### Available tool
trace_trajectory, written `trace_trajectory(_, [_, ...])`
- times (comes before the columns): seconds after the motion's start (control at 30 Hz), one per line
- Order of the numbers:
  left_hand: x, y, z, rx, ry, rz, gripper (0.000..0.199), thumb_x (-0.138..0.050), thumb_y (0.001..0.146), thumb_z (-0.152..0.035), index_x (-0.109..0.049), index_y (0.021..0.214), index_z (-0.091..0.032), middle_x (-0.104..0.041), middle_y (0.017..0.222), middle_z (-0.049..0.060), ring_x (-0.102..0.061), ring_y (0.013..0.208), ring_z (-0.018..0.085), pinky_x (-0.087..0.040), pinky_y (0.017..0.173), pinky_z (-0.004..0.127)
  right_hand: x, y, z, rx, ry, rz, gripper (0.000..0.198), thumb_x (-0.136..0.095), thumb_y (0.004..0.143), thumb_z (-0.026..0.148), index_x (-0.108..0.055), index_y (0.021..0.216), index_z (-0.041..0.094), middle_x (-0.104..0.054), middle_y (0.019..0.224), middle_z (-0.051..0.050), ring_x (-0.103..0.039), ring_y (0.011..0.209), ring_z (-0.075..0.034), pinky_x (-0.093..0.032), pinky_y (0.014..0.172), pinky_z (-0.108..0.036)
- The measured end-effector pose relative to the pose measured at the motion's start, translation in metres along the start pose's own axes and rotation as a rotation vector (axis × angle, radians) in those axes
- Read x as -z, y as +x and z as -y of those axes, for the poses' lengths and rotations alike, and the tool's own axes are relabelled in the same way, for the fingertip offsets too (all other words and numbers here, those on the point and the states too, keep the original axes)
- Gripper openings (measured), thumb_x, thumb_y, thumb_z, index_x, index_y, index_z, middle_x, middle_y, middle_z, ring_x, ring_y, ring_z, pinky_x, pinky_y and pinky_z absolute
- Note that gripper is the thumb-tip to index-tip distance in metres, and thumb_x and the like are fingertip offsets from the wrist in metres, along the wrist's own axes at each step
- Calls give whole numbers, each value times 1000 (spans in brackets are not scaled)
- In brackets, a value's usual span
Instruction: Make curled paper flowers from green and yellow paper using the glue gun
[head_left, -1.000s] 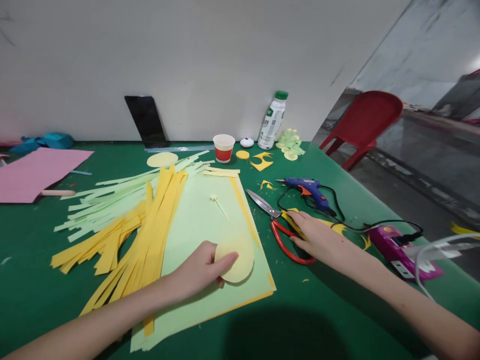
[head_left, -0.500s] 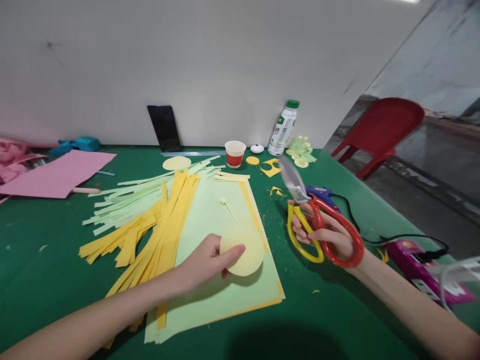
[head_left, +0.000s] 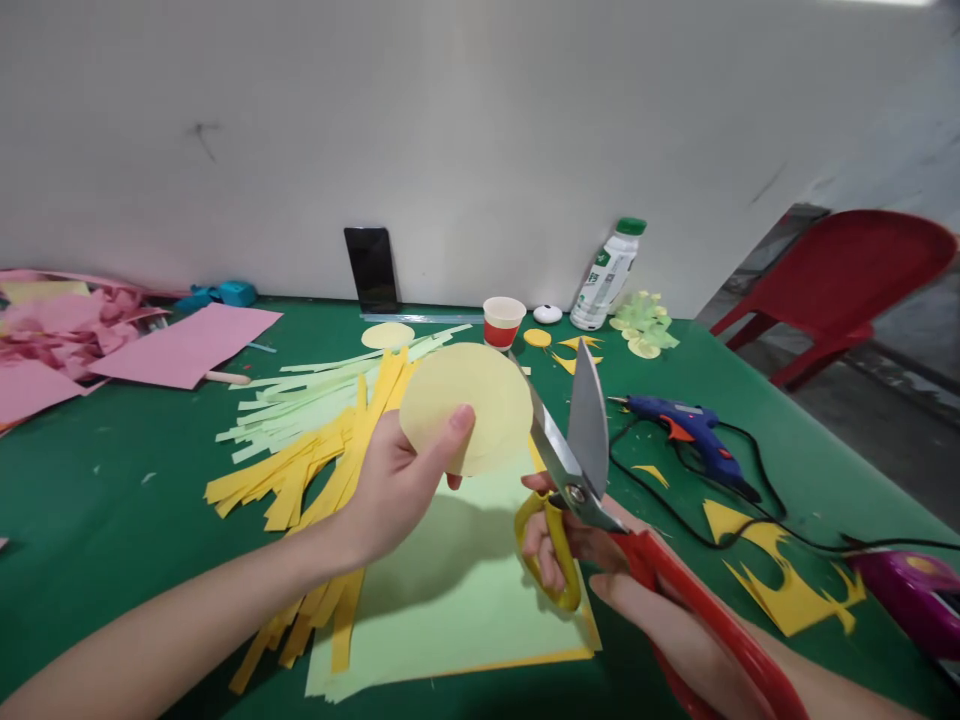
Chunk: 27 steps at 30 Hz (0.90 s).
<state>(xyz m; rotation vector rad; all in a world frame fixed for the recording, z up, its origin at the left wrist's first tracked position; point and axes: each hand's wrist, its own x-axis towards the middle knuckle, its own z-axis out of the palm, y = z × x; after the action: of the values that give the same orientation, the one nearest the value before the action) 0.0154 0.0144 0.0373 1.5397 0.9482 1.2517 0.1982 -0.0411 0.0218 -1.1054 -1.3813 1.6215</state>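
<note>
Head view, from where I sit: a green worktop (head_left: 112,520) with pale green paper sheets (head_left: 450,600) lying on it. Over their right edge, the right hand (head_left: 626,590) grips scissors (head_left: 600,512), blades spread, fingers through the yellow handle. Beside the blades, the left hand (head_left: 397,490) pinches a pale yellow paper disc (head_left: 480,400) (whether blade touches disc, I can't tell).
</note>
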Motion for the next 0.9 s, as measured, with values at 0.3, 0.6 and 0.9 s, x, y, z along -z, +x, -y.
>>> trace_trajectory(0.3, [-12, -14, 0, -165, 148, 18, 25, -47, 83, -21, -53, 59, -17, -57, 54, -1, -51, 47, 7, -40, 40, 14, 5, -4, -16, 12, -239, 26, 23, -43, 82, 43, -51, 75, 23, -56, 80, -4, -53, 72, -17, -45, 63, -30])
trace_trajectory(0.6, [-18, -20, 2, -133, 170, -3, 28, -46, 82, -22, -52, 55, -18, -56, 51, -1, -49, 43, 9, -41, 39, 18, -1, -9, -24, 158, -388, -31, 32, -34, 89, 48, -44, 74, 22, -48, 70, 0, -41, 58, -12, -35, 53, -26])
trace_trajectory(0.9, [-17, -22, 3, -150, 173, -15, 31, -47, 83, -23, -48, 52, -18, -50, 49, -3, -48, 45, 7, -42, 42, 15, -10, -16, -24, 63, -409, -171, 20, -36, 89, 41, -49, 99, 28, -37, 59, 3, -31, 49, -11, -31, 45, -24])
